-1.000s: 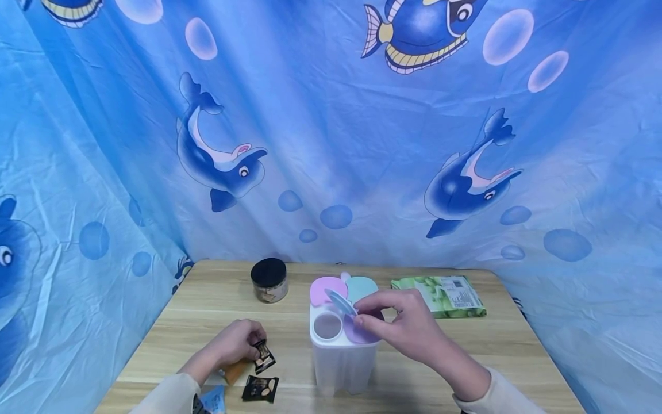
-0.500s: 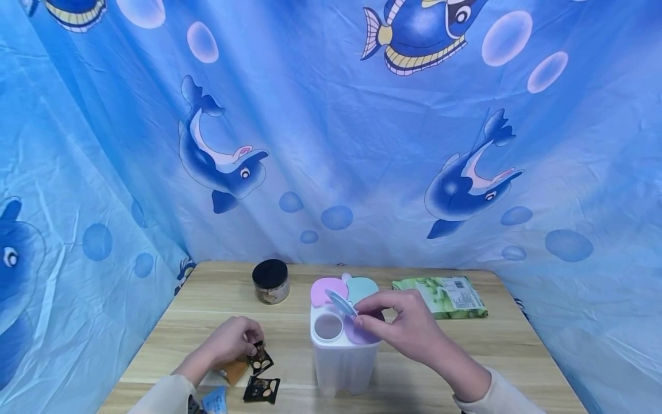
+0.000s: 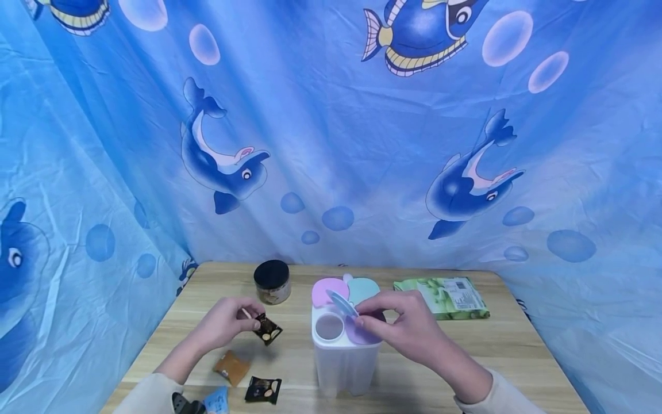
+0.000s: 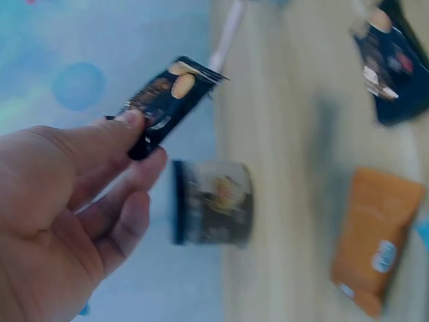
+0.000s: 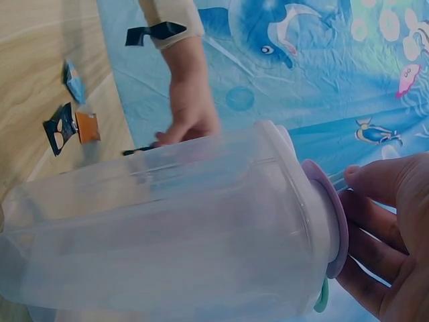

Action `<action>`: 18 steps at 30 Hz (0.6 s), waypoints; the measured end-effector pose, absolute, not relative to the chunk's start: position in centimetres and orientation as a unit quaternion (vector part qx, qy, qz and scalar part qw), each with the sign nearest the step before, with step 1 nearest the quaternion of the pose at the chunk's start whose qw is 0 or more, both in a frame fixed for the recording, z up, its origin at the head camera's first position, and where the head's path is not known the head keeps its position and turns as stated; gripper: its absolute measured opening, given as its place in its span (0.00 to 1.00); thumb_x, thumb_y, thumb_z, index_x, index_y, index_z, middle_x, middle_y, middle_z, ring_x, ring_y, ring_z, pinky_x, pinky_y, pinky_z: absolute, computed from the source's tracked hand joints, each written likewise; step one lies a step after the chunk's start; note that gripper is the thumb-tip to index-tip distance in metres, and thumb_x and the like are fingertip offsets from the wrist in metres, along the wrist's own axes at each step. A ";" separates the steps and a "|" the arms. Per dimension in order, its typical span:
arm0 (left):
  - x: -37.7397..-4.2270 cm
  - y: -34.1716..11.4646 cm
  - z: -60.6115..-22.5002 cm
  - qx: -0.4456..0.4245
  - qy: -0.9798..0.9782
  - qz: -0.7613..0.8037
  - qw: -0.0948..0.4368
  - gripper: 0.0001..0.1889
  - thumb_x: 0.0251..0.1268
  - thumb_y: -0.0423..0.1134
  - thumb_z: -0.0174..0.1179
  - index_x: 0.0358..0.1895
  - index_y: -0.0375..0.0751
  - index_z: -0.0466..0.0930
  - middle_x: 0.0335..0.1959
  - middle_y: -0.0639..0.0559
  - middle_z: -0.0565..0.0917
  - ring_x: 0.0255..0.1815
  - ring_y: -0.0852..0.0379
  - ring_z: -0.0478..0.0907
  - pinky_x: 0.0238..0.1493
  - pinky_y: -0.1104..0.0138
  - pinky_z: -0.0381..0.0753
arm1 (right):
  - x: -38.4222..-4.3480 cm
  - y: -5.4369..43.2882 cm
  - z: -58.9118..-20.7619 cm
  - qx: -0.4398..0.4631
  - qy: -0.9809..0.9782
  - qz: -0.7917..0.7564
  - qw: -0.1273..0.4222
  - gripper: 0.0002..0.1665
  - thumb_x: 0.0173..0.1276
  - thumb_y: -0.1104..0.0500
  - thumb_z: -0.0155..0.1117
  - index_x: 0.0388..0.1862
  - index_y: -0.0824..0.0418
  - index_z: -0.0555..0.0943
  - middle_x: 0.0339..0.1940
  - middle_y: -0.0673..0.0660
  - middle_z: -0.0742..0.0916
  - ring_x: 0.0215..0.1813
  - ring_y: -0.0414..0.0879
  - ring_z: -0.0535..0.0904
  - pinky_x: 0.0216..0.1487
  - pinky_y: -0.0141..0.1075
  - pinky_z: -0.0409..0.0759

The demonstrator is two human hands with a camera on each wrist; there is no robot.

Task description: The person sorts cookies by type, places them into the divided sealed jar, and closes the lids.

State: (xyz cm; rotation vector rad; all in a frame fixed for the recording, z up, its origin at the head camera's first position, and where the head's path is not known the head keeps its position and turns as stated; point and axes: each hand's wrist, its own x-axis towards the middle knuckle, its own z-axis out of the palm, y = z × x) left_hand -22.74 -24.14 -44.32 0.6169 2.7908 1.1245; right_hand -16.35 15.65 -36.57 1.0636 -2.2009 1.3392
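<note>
The box (image 3: 345,368) is smooth, cloudy, see-through plastic; its pink lid (image 3: 327,291) and blue lid (image 3: 340,302) are smooth plastic. The far black packet (image 3: 268,330) and near black packet (image 3: 262,390) have glossy film wrappers; the orange packet (image 4: 379,235) looks more matt. At far right, the bag (image 3: 439,299) is shiny film. The table (image 3: 445,379) shows smooth wood grain. The curtain (image 3: 336,138) is creased cloth, faintly lustrous.

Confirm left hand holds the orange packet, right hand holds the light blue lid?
No: the left hand holds a black packet; the head view shows the orange packet on the table. The right hand does hold the light blue lid.
</note>
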 end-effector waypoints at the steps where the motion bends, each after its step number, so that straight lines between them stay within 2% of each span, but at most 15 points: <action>1: -22.6 -23.9 -43.8 0.201 0.904 0.376 0.027 0.10 0.65 0.35 0.70 0.48 0.43 0.86 0.39 0.54 0.86 0.35 0.61 0.84 0.37 0.68 0.84 | -16.4 15.7 -36.6 0.376 -0.777 0.473 0.177 0.07 0.63 0.61 0.77 0.40 0.52 0.91 0.32 0.42 0.90 0.31 0.36 0.84 0.31 0.31 0.83; 8: -20.7 -21.4 -40.3 0.195 0.889 0.412 -0.029 0.15 0.66 0.40 0.70 0.56 0.52 0.85 0.41 0.58 0.88 0.37 0.63 0.85 0.37 0.67 0.84 | -16.3 15.7 -36.6 0.375 -0.774 0.479 0.176 0.07 0.64 0.60 0.77 0.41 0.52 0.91 0.32 0.43 0.91 0.31 0.36 0.85 0.32 0.31 0.83; 14: -19.4 -19.8 -37.6 0.209 0.880 0.420 -0.077 0.13 0.66 0.39 0.71 0.51 0.57 0.86 0.44 0.60 0.88 0.39 0.63 0.85 0.38 0.67 0.85 | -16.4 15.7 -36.6 0.373 -0.774 0.481 0.173 0.07 0.64 0.60 0.77 0.41 0.51 0.91 0.33 0.43 0.91 0.31 0.37 0.85 0.32 0.31 0.83; 18: -18.8 -19.1 -35.9 0.216 0.874 0.423 -0.100 0.12 0.65 0.39 0.71 0.49 0.58 0.86 0.41 0.61 0.88 0.37 0.63 0.85 0.35 0.66 0.85 | -16.3 15.7 -36.6 0.368 -0.777 0.481 0.170 0.07 0.64 0.60 0.77 0.41 0.51 0.91 0.33 0.43 0.91 0.31 0.37 0.85 0.32 0.32 0.84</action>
